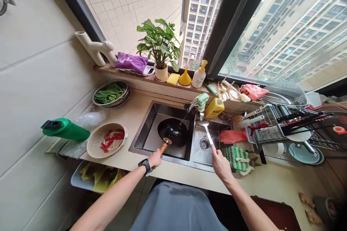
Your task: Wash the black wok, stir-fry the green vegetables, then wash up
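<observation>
My left hand (155, 159) is closed round the wooden handle of a black wok (173, 132), which sits in the larger left basin (146, 134) of the sink. A thin stream of water falls into the wok from the faucet (193, 104). In my right hand (221, 164) is a long metal spatula (208, 134), its blade pointing away from me over the smaller right basin (200, 154). A green-and-white striped cloth (202, 101) hangs over the faucet.
Left of the sink stand a basket (93, 144) with red chillies and a bowl (126, 97) of green leaves. A yellow bottle (215, 108) is behind the right basin. Pink gloves (232, 136), a striped cloth (236, 157) and a dish rack (267, 115) lie to the right.
</observation>
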Action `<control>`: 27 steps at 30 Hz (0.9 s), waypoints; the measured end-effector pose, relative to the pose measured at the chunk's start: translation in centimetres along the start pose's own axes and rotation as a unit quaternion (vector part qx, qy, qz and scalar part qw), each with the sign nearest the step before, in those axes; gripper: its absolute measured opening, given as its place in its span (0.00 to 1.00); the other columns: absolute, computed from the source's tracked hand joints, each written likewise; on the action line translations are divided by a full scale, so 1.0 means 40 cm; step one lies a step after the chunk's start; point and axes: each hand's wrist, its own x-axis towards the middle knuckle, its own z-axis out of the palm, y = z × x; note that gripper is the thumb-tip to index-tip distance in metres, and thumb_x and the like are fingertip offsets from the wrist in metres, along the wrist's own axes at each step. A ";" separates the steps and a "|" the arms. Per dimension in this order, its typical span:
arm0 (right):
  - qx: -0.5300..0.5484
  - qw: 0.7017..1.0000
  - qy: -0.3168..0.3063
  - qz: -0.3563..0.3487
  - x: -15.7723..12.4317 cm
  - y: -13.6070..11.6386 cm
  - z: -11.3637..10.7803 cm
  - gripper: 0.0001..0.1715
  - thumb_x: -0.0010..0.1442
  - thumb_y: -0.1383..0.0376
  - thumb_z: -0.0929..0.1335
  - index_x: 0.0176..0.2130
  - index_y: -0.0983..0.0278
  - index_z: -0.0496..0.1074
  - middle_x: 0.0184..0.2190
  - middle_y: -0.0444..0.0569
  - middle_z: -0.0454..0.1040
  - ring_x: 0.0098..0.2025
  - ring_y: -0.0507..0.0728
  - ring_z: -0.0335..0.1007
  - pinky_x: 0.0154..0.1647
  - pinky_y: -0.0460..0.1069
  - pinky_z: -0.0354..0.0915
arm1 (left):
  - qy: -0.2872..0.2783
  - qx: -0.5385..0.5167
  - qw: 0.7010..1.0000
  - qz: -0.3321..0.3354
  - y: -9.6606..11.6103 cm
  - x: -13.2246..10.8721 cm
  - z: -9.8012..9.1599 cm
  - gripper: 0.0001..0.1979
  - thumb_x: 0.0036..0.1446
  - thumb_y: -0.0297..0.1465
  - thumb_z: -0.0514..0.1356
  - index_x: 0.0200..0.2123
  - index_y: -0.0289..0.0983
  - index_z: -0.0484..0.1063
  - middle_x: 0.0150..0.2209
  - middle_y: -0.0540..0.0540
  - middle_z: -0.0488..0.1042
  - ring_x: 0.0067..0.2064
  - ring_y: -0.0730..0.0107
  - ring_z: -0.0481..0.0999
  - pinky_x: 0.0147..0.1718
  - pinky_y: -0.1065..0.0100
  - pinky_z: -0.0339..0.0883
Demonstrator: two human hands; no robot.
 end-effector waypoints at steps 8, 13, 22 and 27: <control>0.191 0.974 0.122 0.019 -0.099 0.049 0.077 0.32 0.76 0.58 0.55 0.70 0.64 0.68 0.40 0.54 0.78 0.36 0.60 0.77 0.34 0.50 0.68 | 0.085 -0.006 0.996 -0.007 -0.025 0.018 -0.032 0.14 0.54 0.29 0.66 0.45 0.37 0.73 0.40 0.36 0.79 0.46 0.45 0.84 0.41 0.61 0.69; 0.314 0.937 0.153 0.022 -0.164 0.043 0.112 0.33 0.74 0.53 0.57 0.68 0.64 0.71 0.43 0.58 0.82 0.43 0.63 0.81 0.46 0.54 0.75 | 0.055 -0.071 0.996 -0.004 -0.109 -0.019 -0.082 0.11 0.53 0.30 0.68 0.37 0.40 0.69 0.21 0.54 0.66 0.21 0.64 0.73 0.25 0.68 0.62; 0.409 0.901 0.128 0.059 -0.206 -0.015 0.158 0.33 0.70 0.53 0.60 0.64 0.66 0.75 0.53 0.61 0.83 0.52 0.67 0.82 0.55 0.59 0.75 | -0.141 -0.502 0.853 0.009 -0.195 -0.090 -0.098 0.25 0.49 0.29 0.73 0.36 0.43 0.57 0.20 0.66 0.55 0.15 0.87 0.51 0.16 0.81 0.43; 0.428 0.895 0.112 0.046 -0.219 -0.056 0.156 0.33 0.68 0.54 0.62 0.65 0.64 0.74 0.55 0.59 0.83 0.54 0.67 0.82 0.56 0.60 0.74 | -0.202 -0.602 0.773 0.005 -0.267 -0.099 -0.077 0.28 0.44 0.26 0.76 0.36 0.42 0.58 0.17 0.68 0.50 0.14 0.88 0.47 0.14 0.82 0.36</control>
